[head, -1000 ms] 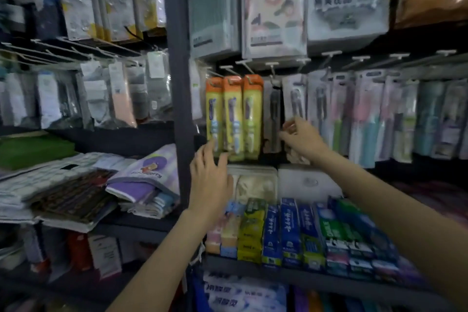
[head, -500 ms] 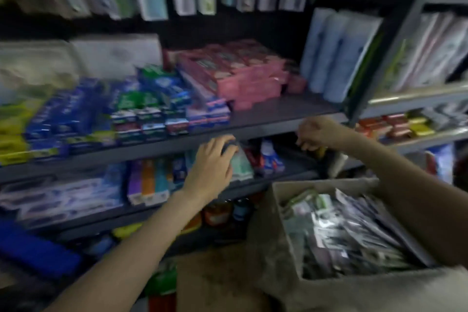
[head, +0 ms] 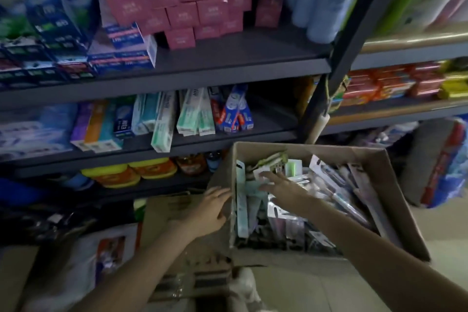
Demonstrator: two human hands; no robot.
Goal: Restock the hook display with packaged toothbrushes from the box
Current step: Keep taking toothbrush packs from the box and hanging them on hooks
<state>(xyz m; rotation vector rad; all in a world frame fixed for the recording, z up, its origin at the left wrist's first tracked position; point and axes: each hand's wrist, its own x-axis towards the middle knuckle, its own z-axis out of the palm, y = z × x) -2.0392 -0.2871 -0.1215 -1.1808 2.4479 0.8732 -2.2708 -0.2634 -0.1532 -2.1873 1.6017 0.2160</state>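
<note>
I am at the pick-up step: both hands are down at the cardboard box (head: 385, 185), which sits on the floor in front of the shelves (head: 228, 68). My left hand (head: 210, 210) rests flat against the outside of the box's left wall, fingers relaxed, gripping nothing. My right hand (head: 281, 185) reaches inside with the fingers spread and straight, hovering over or just touching the heap of packaged toothbrushes (head: 326, 200); the blur is heavy, so I think it has not closed on a pack, though I cannot be sure of contact. The toothbrushes lie jumbled in the box, some flat, some standing on edge along the left wall. The hook display is out of view, somewhere above the shelves of toothpaste boxes (head: 162, 119).

My judgement: the next move calls for pinching 1 pack free of the tangle, preferably by its card top so the hanging hole stays clear, while the left hand steadies the box. Packs overlap, so a neighbour may lift with it.
</note>
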